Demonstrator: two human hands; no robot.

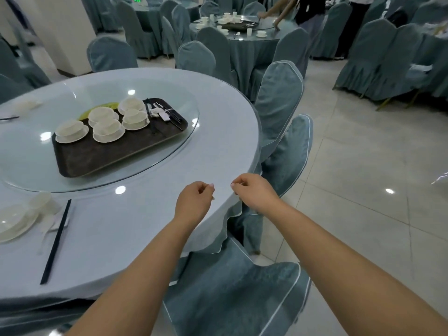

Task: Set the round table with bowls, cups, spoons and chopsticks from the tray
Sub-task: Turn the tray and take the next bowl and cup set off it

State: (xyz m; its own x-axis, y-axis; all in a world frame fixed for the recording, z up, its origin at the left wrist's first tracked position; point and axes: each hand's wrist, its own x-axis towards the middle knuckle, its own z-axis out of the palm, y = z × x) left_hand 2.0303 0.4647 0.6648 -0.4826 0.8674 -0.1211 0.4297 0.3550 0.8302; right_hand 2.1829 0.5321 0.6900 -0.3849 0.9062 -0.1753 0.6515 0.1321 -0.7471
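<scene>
A dark tray (116, 156) sits on the glass turntable (169, 151) of the round table (218, 132). It carries several white bowls on saucers (108, 130), with spoons and black chopsticks (167, 115) at its far end. One place is laid at the near left: a plate with bowl (14, 221), a cup (43, 202), a spoon (47, 229) and black chopsticks (57, 241). At the table's near right edge, my left hand (194, 200) pinches the pale tablecloth from above. Beside it my right hand (254, 190) grips the cloth's edge, fingers tucked under it.
Blue-covered chairs stand close around the table: one under my arms (230, 287), two at the right (288, 156), (278, 100). Another setting lies at the far left (24, 105). Behind, a person (305, 10) works at a second table (242, 27). Tiled floor opens to the right.
</scene>
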